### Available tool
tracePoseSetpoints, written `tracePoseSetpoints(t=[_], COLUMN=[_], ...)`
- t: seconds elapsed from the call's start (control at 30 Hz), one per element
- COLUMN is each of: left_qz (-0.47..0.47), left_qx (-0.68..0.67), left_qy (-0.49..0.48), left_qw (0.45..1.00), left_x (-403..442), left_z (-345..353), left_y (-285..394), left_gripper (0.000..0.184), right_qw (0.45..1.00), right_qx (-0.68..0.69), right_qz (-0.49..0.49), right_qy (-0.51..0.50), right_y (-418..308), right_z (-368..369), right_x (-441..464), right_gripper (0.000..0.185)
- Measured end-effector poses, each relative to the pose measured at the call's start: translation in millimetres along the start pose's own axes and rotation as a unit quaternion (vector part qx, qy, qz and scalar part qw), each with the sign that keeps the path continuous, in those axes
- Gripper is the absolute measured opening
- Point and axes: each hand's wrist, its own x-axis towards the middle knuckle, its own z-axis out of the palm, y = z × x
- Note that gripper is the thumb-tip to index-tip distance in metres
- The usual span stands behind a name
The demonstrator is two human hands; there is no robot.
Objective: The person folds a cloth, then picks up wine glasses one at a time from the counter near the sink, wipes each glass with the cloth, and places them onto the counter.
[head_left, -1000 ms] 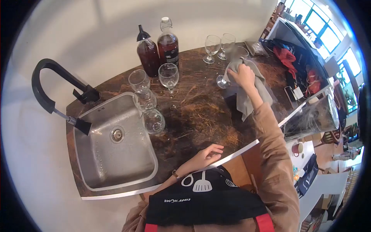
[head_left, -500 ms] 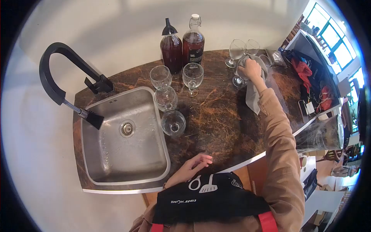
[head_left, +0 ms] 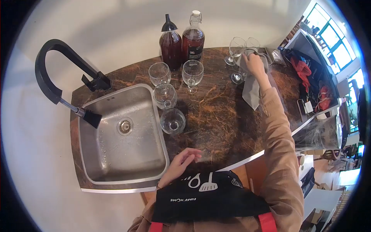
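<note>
My right hand [head_left: 255,64] grips a grey cloth [head_left: 252,92] at the back right of the counter. The cloth covers the upper part of a stemmed glass [head_left: 237,78], whose foot shows below it. Behind stand two more stemmed glasses, one [head_left: 236,48] left of the other [head_left: 253,43]. My left hand [head_left: 181,162] is near the front edge with fingers apart, holding nothing. Several clear glasses stand beside the sink, among them an upright one [head_left: 193,72] and a lower one [head_left: 172,121].
A steel sink [head_left: 127,154] with a black faucet [head_left: 58,69] is on the left. Two dark-filled bottles [head_left: 171,48] stand against the wall. At the right are a phone [head_left: 302,110], red and black fabric [head_left: 301,70] and a plastic-wrapped bin [head_left: 319,133].
The view has shifted, moving the counter within the frame. My left hand has drawn back left toward the sink. My right hand stays on the cloth at the glass.
</note>
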Motion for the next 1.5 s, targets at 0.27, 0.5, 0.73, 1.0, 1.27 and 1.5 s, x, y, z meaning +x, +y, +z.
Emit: tracePoseSetpoints(t=[0.27, 0.5, 0.73, 1.0, 1.27, 1.5], left_qz=[0.087, 0.168, 0.264, 0.29, 0.316, 0.182], left_qx=[0.052, 0.298, 0.22, 0.138, 0.211, 0.334], left_qy=[0.279, 0.372, 0.312, 0.334, 0.315, 0.0], left_qw=[0.955, 0.863, 0.886, 0.886, 0.87, 0.925], left_x=[-9.6, 10.9, 46.8, 66.0, 41.9, 17.3], left_z=[-33.2, -45.1, -51.1, -38.7, -31.2, -0.5], left_y=[-14.3, 9.3, -3.0, -15.8, -5.0, 72.0], left_gripper=[0.017, 0.062, 0.084, 0.077, 0.08, 0.077], right_qw=[0.919, 0.54, 0.533, 0.96, 0.974, 0.979], right_qx=[0.162, 0.783, 0.75, 0.236, 0.208, 0.189], right_qz=[0.186, 0.17, 0.192, -0.081, -0.01, -0.02], right_qy=[0.307, 0.257, 0.342, 0.125, 0.088, -0.072], right_y=[30.3, 51.4, 26.3, -35.9, -60.6, -148.7], right_z=[-48.6, -139.8, -115.8, -169.9, -166.1, -189.9], right_x=[-40.0, -149.6, -262.6, -267.5, -281.1, -267.1], right_gripper=[0.064, 0.044, 0.036, 0.025, 0.013, 0.011])
